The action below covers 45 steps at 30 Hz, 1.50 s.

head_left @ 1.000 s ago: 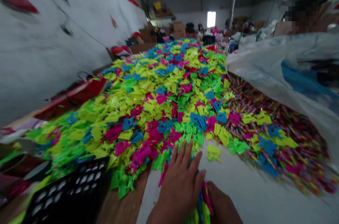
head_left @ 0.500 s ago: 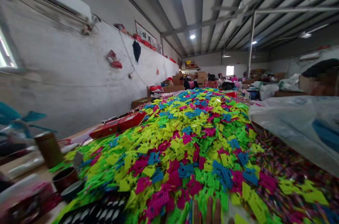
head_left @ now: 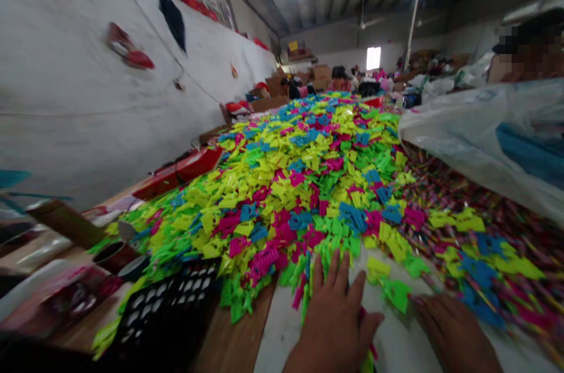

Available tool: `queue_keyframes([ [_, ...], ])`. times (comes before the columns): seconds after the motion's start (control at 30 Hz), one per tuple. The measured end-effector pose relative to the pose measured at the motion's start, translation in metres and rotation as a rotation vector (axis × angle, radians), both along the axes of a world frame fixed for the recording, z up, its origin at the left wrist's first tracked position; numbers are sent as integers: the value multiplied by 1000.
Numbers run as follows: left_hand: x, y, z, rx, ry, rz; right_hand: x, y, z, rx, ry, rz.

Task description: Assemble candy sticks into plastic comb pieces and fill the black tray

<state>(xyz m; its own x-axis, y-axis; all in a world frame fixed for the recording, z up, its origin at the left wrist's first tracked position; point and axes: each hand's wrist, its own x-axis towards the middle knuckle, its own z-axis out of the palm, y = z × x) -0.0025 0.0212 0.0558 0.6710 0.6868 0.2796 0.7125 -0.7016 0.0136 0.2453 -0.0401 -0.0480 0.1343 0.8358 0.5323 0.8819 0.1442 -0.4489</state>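
Observation:
A large heap of small flat plastic pieces [head_left: 282, 185] in yellow, green, blue and pink rises before me. My left hand [head_left: 337, 308] lies palm down at its near edge, fingers spread over green pieces. Something pink pokes out beneath its thumb. To the right, my right hand [head_left: 453, 326] rests low over the white surface [head_left: 282, 326], fingers stretched leftward. Its fingertips are close to a bright green piece [head_left: 396, 293]; whether they touch it I cannot tell. Thin multicoloured sticks [head_left: 467, 185] are piled on the right.
A black tray with round holes [head_left: 176, 296] sits at the left front, by a dark cup [head_left: 115, 256] and a brown cylinder [head_left: 66, 223]. Farther back are a red box [head_left: 198, 164] and the wall. Translucent plastic sheeting [head_left: 467, 120] lies at right, with a person beyond.
My view has tilted down and turned slightly. My left hand, earlier only fingertips at the bottom edge, now shows fully over the pieces; my right hand has come into view.

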Motion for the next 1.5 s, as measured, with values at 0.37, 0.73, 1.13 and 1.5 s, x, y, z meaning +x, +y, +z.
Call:
queue_keyframes([
  [0.37,16,-4,31,-155,77,9,-8,-11,36,-374,-156,-96],
  [0.73,19,-4,32,-155,107,8,-66,-29,39,-570,760,351],
  [1.13,17,-8,32,-167,59,5,-90,-32,24,-438,582,335],
  [1.5,10,-16,31,-146,-31,48,-93,-47,-3,-285,449,262],
])
